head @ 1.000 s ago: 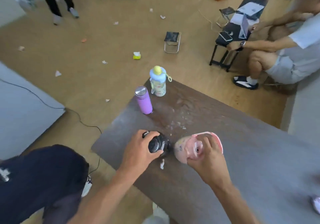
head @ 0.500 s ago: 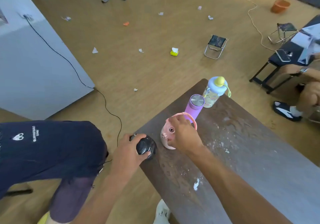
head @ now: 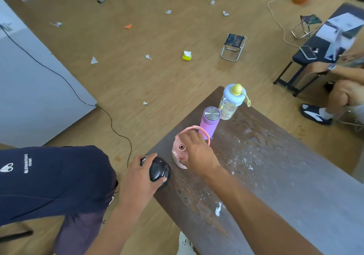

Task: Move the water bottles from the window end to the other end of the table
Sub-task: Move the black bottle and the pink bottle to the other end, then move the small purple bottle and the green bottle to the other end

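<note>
A row of bottles stands along the left edge of the dark table [head: 285,185]. My left hand [head: 140,178] grips the black bottle [head: 158,171] at the table's near-left corner. My right hand [head: 198,152] rests over the top of the pink bottle [head: 178,152], with its pink handle loop arched behind my fingers; the bottle stands upright on the table. Behind it stands a purple bottle [head: 209,121] with a steel lid. At the far corner is a patterned bottle [head: 230,103] with a blue lid and a yellow knob.
White smears mark the tabletop. A black cable [head: 110,115] runs over the wooden floor from a white cabinet [head: 29,89]. Paper scraps and a small folding stool [head: 233,47] lie beyond. A seated person [head: 342,89] and a dark bench [head: 319,44] are at the right.
Both hands carried the black and pink bottles along the table to the end by the purple bottle. The pink bottle went from tilted to upright on the table.
</note>
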